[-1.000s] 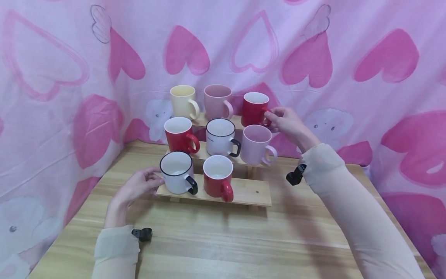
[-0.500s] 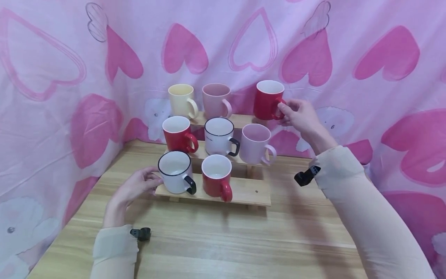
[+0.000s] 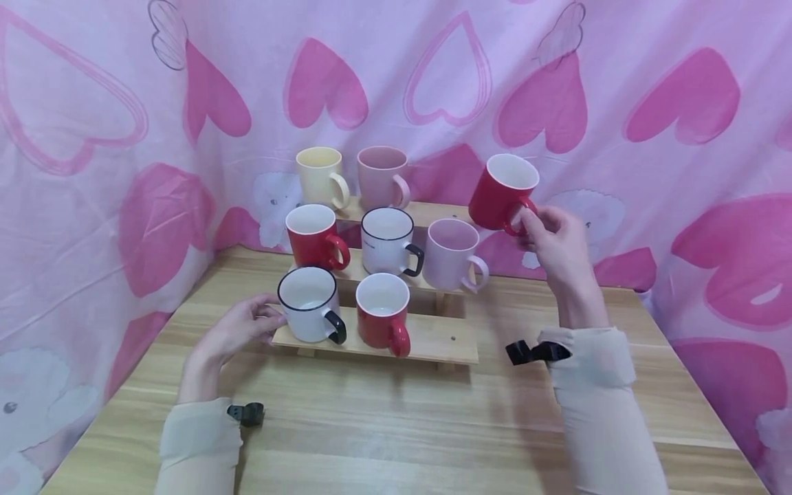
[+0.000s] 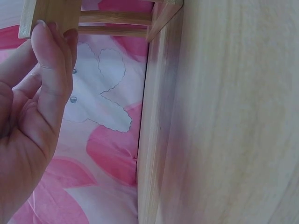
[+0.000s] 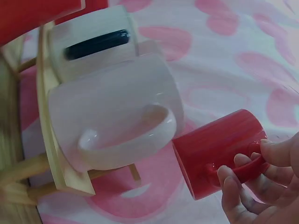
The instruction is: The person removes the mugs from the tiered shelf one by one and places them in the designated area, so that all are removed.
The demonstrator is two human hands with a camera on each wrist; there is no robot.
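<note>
My right hand [image 3: 559, 240] grips a red mug [image 3: 500, 196] with a white inside by its handle. The mug hangs tilted in the air at the right end of the top tier; the right wrist view shows fingers and thumb around the handle of this red mug [image 5: 219, 151]. My left hand [image 3: 238, 326] holds the left end of the bottom tier of a wooden stepped rack [image 3: 433, 337], beside a white mug [image 3: 308, 306] with a black rim. In the left wrist view, fingertips [image 4: 46, 35] press the board's end [image 4: 67, 18].
Top tier: a yellow mug [image 3: 320, 179] and a pink mug [image 3: 381, 177]. Middle: a red mug [image 3: 309, 237], a white mug [image 3: 385, 244] with black handle, and a light pink mug [image 3: 448, 254]. Another red mug [image 3: 379, 313] stands on the bottom. A heart-printed curtain [image 3: 371, 69] hangs behind the table [image 3: 371, 426].
My right hand has lifted the red mug off the top tier's right end and carried it to the right, tilting it. The left hand stays at the rack's end.
</note>
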